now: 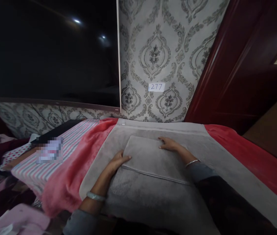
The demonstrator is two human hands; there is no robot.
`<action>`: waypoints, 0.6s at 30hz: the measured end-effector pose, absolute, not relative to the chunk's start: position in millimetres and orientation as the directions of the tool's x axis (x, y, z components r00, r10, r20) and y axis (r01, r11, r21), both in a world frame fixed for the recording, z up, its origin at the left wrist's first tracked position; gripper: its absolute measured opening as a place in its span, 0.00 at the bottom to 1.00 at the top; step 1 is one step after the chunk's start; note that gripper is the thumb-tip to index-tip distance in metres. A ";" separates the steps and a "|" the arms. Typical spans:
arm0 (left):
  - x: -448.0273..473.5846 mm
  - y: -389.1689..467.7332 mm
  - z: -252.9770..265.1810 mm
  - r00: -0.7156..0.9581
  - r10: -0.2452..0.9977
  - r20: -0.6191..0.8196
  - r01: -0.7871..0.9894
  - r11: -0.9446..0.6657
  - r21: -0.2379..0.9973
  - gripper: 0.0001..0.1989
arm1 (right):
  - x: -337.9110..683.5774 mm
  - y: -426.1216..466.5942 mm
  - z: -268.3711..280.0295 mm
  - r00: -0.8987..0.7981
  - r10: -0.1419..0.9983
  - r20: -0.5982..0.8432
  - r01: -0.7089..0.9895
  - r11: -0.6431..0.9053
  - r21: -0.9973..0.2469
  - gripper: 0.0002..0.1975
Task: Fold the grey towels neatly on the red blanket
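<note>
A grey folded cloth, like a towel, lies on a larger grey cloth with a soft nap. My left hand touches its left edge, thumb stretched over the top and fingers along the side, partly hidden. At the far right part of the folded cloth is my right hand, thumb and forefinger apart and slightly curved; the rest of its fingers hardly show. Stacked layers are visible along the folded cloth's near edge.
Red plush fabric lies under the grey cloth on both sides. A striped cloth with a blurred packet is at left. Behind stand a television and a patterned wall with a "277" label. A dark red door is at right.
</note>
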State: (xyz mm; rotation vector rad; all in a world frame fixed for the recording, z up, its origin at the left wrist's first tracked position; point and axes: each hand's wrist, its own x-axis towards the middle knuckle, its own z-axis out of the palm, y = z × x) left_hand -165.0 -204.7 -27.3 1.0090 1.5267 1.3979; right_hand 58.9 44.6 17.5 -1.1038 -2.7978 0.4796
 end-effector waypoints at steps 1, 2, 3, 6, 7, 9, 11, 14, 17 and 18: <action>-164.0 -205.5 -24.7 -0.340 0.940 -0.021 0.066 0.046 0.997 0.27 | 58.0 45.7 20.6 -0.730 0.682 -0.043 0.658 0.684 -0.315 0.32; -162.7 -206.5 -22.0 -0.329 0.944 0.000 0.092 0.032 0.995 0.27 | 57.0 46.2 23.5 -0.726 0.686 -0.058 0.667 0.680 -0.304 0.30; -161.1 -207.8 -19.6 -0.317 0.948 0.010 0.109 0.025 0.994 0.28 | 56.0 45.9 26.3 -0.721 0.689 -0.072 0.676 0.676 -0.294 0.27; -155.5 -212.8 -15.6 -0.287 0.958 0.023 0.122 0.013 0.992 0.31 | 53.8 41.3 34.6 -0.708 0.702 -0.077 0.693 0.671 -0.264 0.18; -153.2 -215.0 -15.4 -0.281 0.959 0.036 0.118 -0.003 0.993 0.31 | 54.0 38.9 38.0 -0.705 0.706 -0.062 0.695 0.671 -0.258 0.16; -148.5 -220.2 -14.8 -0.282 0.957 0.066 0.103 -0.038 0.994 0.31 | 56.6 33.9 46.9 -0.701 0.713 -0.013 0.692 0.676 -0.253 0.14; -144.7 -225.4 -9.6 -0.310 0.948 0.073 0.090 -0.047 0.995 0.29 | 62.5 30.0 60.2 -0.702 0.711 0.046 0.679 0.687 -0.259 0.12; -144.5 -227.5 18.6 -0.379 0.922 0.076 0.139 -0.025 0.990 0.26 | 76.0 29.2 90.1 -0.698 0.703 0.139 0.653 0.704 -0.278 0.09; -150.0 -216.5 77.4 -0.402 0.869 0.289 0.403 -0.115 0.908 0.22 | 92.2 35.8 131.4 -0.662 0.700 0.266 0.630 0.713 -0.308 0.09; -151.3 -210.6 101.9 -0.389 0.829 0.401 0.535 -0.151 0.831 0.20 | 97.9 39.2 146.8 -0.636 0.692 0.342 0.607 0.722 -0.333 0.10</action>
